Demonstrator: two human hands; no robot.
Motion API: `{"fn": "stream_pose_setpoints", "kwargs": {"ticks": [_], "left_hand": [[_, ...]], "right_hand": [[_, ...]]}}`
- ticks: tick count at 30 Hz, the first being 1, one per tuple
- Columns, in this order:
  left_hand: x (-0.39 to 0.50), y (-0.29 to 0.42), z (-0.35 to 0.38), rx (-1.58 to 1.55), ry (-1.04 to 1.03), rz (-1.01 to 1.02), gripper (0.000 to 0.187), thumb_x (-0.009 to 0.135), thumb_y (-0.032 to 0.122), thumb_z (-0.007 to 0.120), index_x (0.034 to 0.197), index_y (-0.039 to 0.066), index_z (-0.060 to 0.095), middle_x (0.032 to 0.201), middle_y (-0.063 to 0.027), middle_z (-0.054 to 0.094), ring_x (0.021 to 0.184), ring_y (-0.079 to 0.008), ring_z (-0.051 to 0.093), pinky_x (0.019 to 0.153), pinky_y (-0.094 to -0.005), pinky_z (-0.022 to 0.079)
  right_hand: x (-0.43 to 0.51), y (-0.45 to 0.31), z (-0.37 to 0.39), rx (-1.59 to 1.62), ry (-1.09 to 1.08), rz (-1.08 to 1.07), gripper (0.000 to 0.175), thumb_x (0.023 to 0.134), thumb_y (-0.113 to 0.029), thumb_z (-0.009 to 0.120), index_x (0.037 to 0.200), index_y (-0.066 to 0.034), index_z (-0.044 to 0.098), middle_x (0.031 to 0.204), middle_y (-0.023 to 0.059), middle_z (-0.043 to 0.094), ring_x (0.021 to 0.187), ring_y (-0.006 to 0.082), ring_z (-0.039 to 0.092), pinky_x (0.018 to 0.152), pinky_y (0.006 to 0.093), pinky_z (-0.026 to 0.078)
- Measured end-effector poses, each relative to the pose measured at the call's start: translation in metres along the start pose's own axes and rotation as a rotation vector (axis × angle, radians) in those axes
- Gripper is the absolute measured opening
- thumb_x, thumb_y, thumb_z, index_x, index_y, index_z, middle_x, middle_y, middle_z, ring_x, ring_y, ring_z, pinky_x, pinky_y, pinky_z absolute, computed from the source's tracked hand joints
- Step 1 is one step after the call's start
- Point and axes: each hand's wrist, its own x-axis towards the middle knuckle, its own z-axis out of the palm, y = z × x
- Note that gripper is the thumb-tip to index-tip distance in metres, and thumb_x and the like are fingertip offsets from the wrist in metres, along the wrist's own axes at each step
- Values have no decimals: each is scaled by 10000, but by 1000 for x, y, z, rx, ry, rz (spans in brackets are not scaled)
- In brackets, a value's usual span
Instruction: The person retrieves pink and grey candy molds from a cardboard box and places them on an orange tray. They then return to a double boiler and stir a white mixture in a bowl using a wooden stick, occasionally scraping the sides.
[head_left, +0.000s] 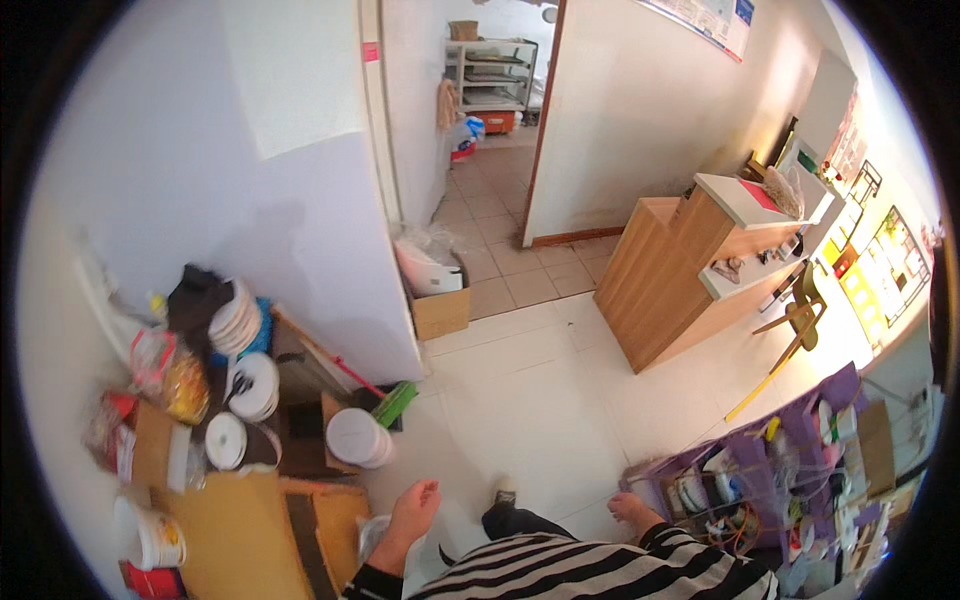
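My left hand (415, 508) hangs low in front of me, its fingers curled in and nothing seen in it. A lidded white bucket (358, 436) and the edge of a yellow-brown tabletop (232, 532) are nearest to it. On the other side, my right hand (630, 508) is also curled with nothing visible in its fingers. It is beside a purple shelf unit (754, 442) packed with small goods, cables and boxes. Between the hands, one shoe (505, 491) is on the pale tiled floor (517, 397).
Ahead, a doorway leads to a room with a tray rack (495, 75). A cardboard box (442, 311) stands at its left side. To the right are a wooden counter (660, 285) and a chair (802, 307). A green broom (395, 405) leans near stacked buckets (253, 386).
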Motion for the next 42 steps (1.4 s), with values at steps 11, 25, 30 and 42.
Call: {"fn": "stream_pose_setpoints", "kwargs": {"ticks": [11, 25, 30, 42], "left_hand": [[377, 24, -26, 78, 171, -297, 350, 933, 255, 644, 1168, -2, 675, 1075, -180, 724, 996, -274, 701, 896, -377, 533], [1081, 289, -13, -130, 125, 90, 353, 964, 195, 630, 1259, 3, 608, 1129, -121, 702, 1031, -230, 672, 910, -346, 523], [1174, 273, -41, -18, 198, -113, 358, 974, 259, 616, 1191, -24, 646, 1076, -148, 715, 993, -247, 681, 887, -361, 524], [1766, 444, -188, 244, -60, 192, 326, 982, 183, 580, 1215, -40, 624, 1109, -148, 694, 1033, -221, 654, 924, -345, 507]], "right_hand": [[227, -42, -535, 774, 490, 23, 448, 964, -365, 612, 1276, -45, 629, 1186, 167, 707, 1111, 315, 665, 950, 396, 519], [519, 228, -780, 585, 19, 324, 287, 931, -271, 630, 1102, -50, 696, 947, 132, 685, 802, 273, 635, 694, 391, 494], [759, 169, -1021, 98, 240, -34, 455, 964, -395, 581, 1242, -41, 644, 1200, 218, 676, 1118, 407, 628, 946, 474, 509], [1051, -1, -1417, 960, 630, -206, 376, 990, -230, 599, 1321, -50, 596, 1188, 149, 696, 1078, 271, 676, 932, 360, 529]]}}
